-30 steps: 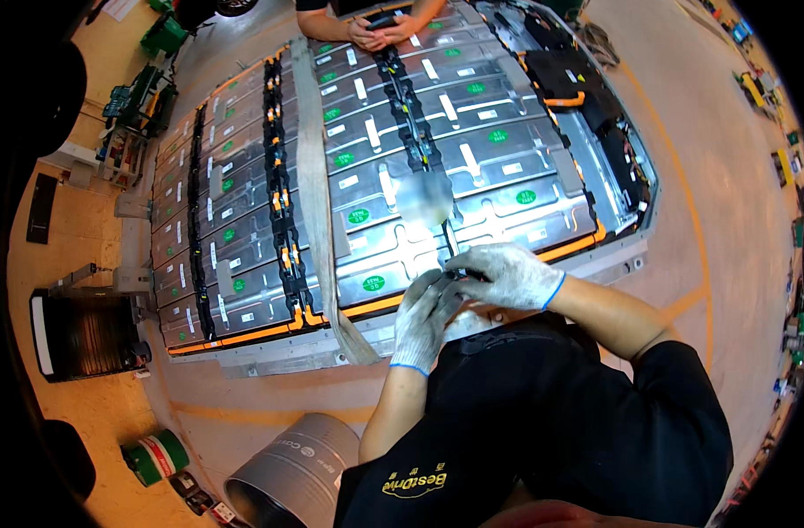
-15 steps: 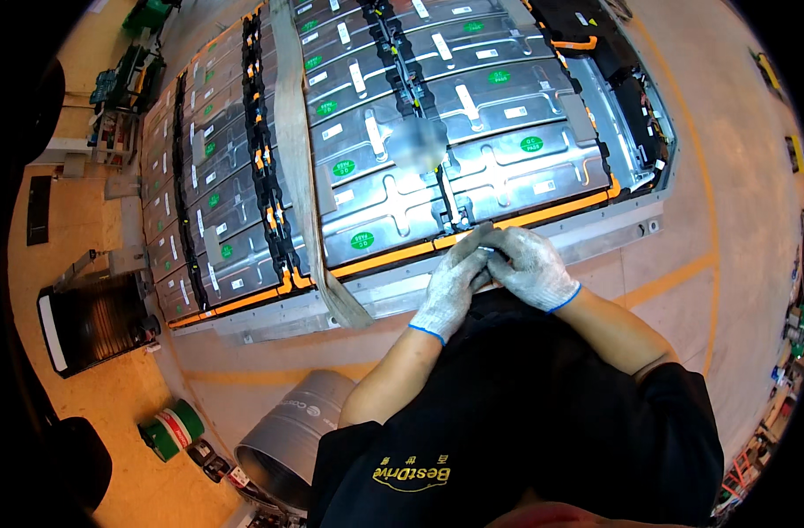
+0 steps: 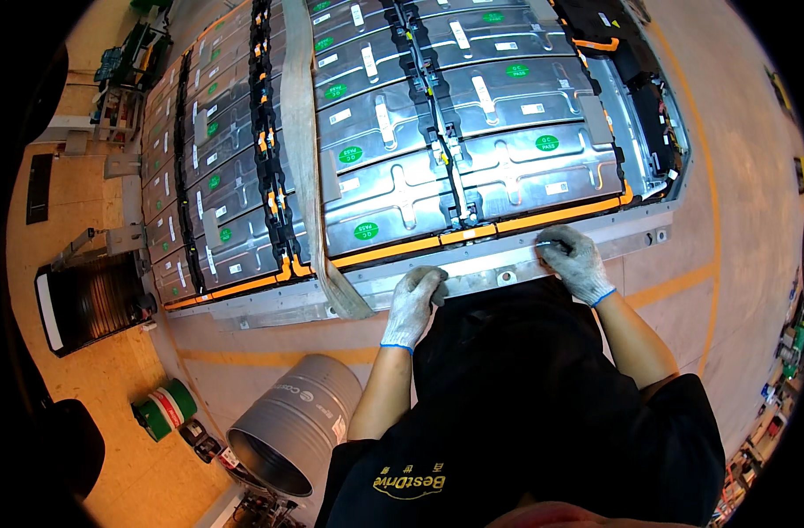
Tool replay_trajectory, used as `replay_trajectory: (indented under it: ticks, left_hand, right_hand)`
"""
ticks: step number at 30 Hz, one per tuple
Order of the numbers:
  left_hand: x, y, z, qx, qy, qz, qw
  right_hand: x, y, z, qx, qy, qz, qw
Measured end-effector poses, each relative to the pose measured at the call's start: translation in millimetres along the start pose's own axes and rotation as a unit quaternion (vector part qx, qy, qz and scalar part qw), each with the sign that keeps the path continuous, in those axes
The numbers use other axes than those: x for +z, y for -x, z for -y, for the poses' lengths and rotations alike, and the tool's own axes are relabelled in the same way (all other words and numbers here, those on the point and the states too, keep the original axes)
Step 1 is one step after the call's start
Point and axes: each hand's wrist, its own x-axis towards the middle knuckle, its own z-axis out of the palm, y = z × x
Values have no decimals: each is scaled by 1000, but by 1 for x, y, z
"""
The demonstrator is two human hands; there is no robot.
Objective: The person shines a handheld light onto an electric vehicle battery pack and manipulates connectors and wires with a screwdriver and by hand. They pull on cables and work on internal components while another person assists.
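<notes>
A battery pack [image 3: 384, 189] of silver modules with green labels fills the upper view, with a fabric strap [image 3: 307, 185] across it and orange strips [image 3: 551, 212] along its near edge. My left hand [image 3: 416, 299], in a white glove, is curled at the pack's metal front rail [image 3: 472, 283]; what its fingers hold, if anything, is hidden. My right hand [image 3: 573, 262], also gloved, is closed at the rail farther right, its fingertips pinched round a small, thin object too small to name.
A grey metal drum [image 3: 292, 414] lies at lower left beside a smaller green drum [image 3: 164, 407]. A black panel-like object [image 3: 90, 308] and green equipment [image 3: 120, 62] stand left of the pack. Assorted items [image 3: 776, 387] line the right edge; yellow lines [image 3: 666, 286] mark the floor.
My hands, together earlier, have moved apart, left hand leftward and right hand rightward along the front rail. The other person seen at the top earlier is out of view.
</notes>
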Motion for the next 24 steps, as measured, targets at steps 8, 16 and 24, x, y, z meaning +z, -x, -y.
replay_trajectory:
  ticks: [8,16,24]
  left_hand:
    - [13,3,-6,14,-89,109,990]
    - [40,-14,-21,371,-391,221,813]
    - [52,-12,-50,0,-195,258,946]
  right_hand:
    - [3,9,31,-47,80,112,989]
    - [22,2,55,-76,24,236,968]
    - [19,3,63,-33,-15,212,977]
